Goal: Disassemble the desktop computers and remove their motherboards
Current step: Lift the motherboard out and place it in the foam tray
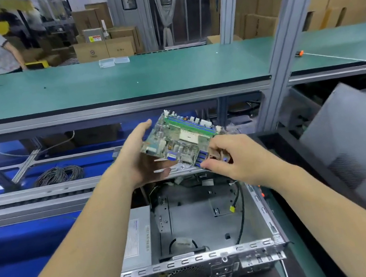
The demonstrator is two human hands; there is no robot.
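A green motherboard (182, 138) is lifted clear of the open desktop case (197, 263), tilted in the air above its far end. My left hand (139, 155) supports the board's left edge from below, thumb raised along its side. My right hand (230, 157) pinches the board's near right corner. The case lies open below with a bare metal floor, loose black cables with a yellow connector (232, 209), and a grey power supply (136, 239) at its left.
A grey case side panel (355, 142) leans at the right. A green shelf (120, 81) runs across above, held by an aluminium post (281, 39). Blue conveyor sections (14, 244) and a cable coil (59, 174) lie to the left. Another person stands at far left.
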